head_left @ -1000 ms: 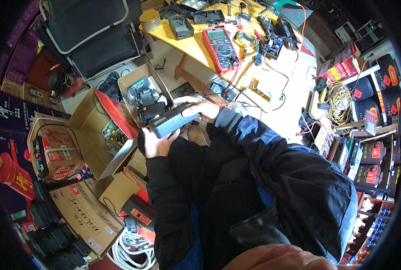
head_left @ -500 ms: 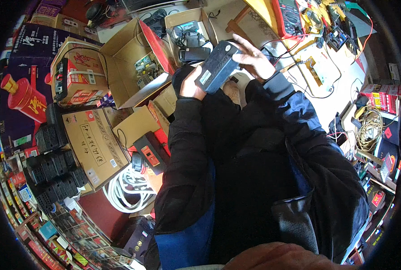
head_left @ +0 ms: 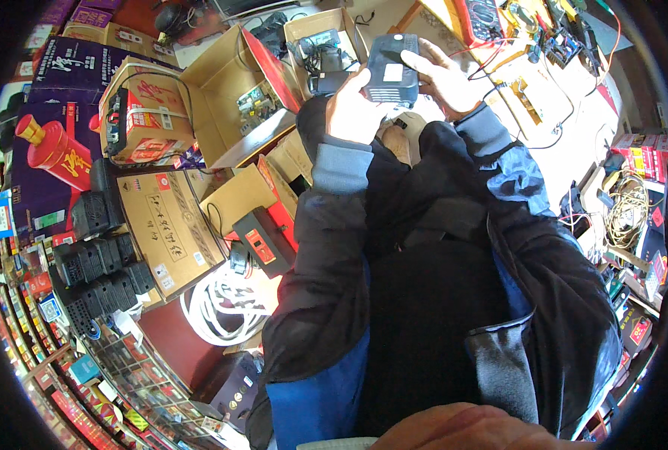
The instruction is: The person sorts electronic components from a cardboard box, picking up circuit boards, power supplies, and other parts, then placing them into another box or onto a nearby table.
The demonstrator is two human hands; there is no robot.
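Both hands hold a black box-shaped device [head_left: 394,69] with a white label on its face and vent slots along its near end; it looks like a charger or power unit. My left hand [head_left: 351,111] grips its left side, thumb near the upper edge. On the right side my right hand [head_left: 445,79] has its fingers against the casing and its thumb on the top face. Just behind the device stands an open cardboard box [head_left: 354,37] holding black adapters and cables [head_left: 326,56].
To the left, an open carton [head_left: 214,82] contains circuit boards [head_left: 257,107]. Black vented units [head_left: 101,262] are stacked by a flat carton [head_left: 170,225], near a coiled white hose [head_left: 217,311]. A red multimeter [head_left: 478,21] and wires lie on the workbench [head_left: 555,161] at right.
The device has turned from a slanted pose to a more level one, its labelled face now upward, and shifted up and right. My right hand has come down from spread fingers onto its side.
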